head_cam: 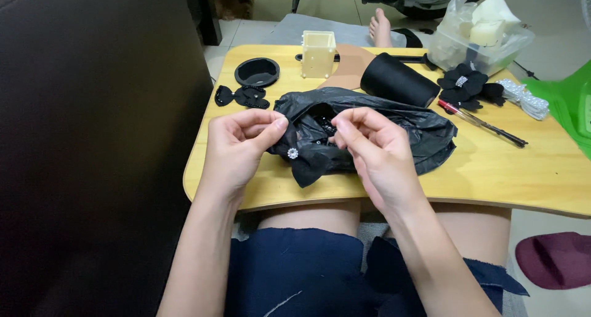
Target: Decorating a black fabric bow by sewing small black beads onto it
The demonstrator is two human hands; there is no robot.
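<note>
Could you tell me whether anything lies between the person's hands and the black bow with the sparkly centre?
Nothing visible does: the left hand pinches the black bow directly, and the right hand touches the black plastic bag beside it.

From my remote seat I count three packages. A crumpled black plastic bag (394,123) lies open in the middle of the light wooden lap table (505,175), small dark pieces showing in its mouth. At the table's far right corner stands a clear plastic tub (458,52) holding pale blocks under loose clear wrap. A small cream square box (318,53), open-topped, stands upright at the far edge.
</note>
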